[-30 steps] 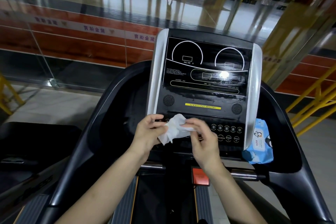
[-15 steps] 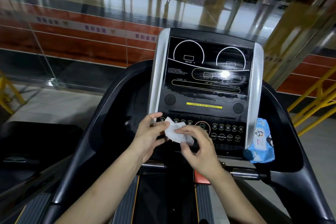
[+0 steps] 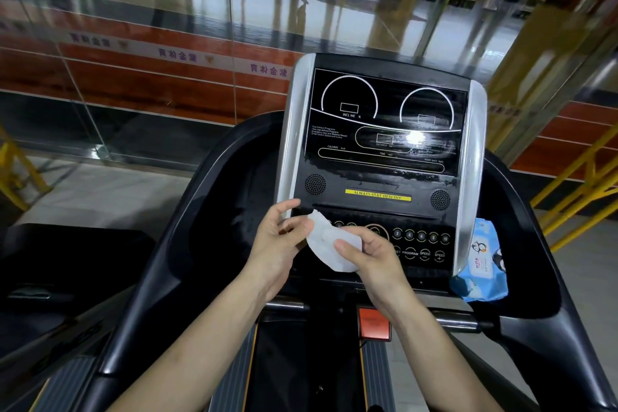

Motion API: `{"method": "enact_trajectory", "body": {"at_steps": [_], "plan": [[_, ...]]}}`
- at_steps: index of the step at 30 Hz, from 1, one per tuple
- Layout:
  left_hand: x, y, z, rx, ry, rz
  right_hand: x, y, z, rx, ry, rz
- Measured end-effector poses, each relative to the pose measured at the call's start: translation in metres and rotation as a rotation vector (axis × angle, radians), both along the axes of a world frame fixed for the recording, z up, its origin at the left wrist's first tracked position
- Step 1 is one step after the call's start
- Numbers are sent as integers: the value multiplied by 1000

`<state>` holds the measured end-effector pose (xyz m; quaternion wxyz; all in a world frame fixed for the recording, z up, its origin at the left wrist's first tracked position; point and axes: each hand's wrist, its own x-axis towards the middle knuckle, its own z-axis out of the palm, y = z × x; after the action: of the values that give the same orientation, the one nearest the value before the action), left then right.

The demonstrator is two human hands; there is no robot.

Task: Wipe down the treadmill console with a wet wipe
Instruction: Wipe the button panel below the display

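Observation:
The treadmill console [image 3: 381,150] is a black panel with silver side strips, a dark display with wet streaks, a yellow label and a row of round buttons. A folded white wet wipe [image 3: 326,246] is held in front of the lower left buttons. My left hand [image 3: 279,246] pinches its upper left edge between thumb and fingers. My right hand [image 3: 373,261] holds its lower right part, thumb pressed on top. The wipe hides some of the left buttons.
A blue pack of wet wipes [image 3: 480,264] rests in the right tray beside the console. An orange-red safety key [image 3: 374,323] sits under the console on the chrome bar. Black handrails curve on both sides. A glass wall stands behind the treadmill.
The wipe went from a loose, crumpled shape to a flatter folded pad between both hands. My hands shifted slightly, the right one dropping lower.

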<state>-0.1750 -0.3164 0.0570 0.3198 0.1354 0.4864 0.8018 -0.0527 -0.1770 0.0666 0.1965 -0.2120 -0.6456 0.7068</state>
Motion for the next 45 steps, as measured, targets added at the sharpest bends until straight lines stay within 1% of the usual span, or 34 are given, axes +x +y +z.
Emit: {"method": "enact_trajectory", "body": {"at_steps": [2,4,7,10,14,16,19,22,24,26,28,30,32,35,36,38,40,41,43,45], "plan": [[2,1,-1,-49,18,20,-1,0,-1,-43,22,-23],[4,2,-2,-120,88,24,-1,-1,0,-71,44,-38],[8,3,2,-201,188,0,-2,-1,0,-59,57,-73],[12,1,6,-276,284,-79,-2,-1,1,-25,68,-63],[11,-1,1,-306,393,-174,-2,-4,3,3,66,-39],[9,0,-2,-280,395,-171,-3,-6,3,24,63,-59],[11,2,-3,-218,344,-137,-3,-5,1,84,59,-120],[10,2,-5,-243,281,-113,-3,-4,-3,154,-1,-135],[8,0,-6,-255,277,-128,-2,-2,-5,164,-52,-90],[8,0,-7,-267,296,-129,-1,0,-6,60,-60,-20],[11,1,-7,-262,293,-82,0,0,-6,-73,-36,12],[12,5,-8,-271,308,-38,1,0,-8,-95,-18,-9],[14,10,-13,-304,385,-20,5,0,-8,-135,6,-13],[17,19,-21,-336,477,-32,15,4,-7,-302,66,-16],[19,24,-24,-349,523,-35,19,7,-8,-313,73,-26],[18,32,-25,-410,687,-31,25,16,-13,-266,70,-100],[17,45,-22,-507,910,-35,34,33,-18,-201,59,-268],[16,51,-20,-555,1031,-26,40,45,-20,-134,33,-389],[16,64,-18,-622,1276,1,52,73,-24,90,-51,-655],[16,77,-15,-663,1463,13,60,101,-29,305,-83,-856]]}}
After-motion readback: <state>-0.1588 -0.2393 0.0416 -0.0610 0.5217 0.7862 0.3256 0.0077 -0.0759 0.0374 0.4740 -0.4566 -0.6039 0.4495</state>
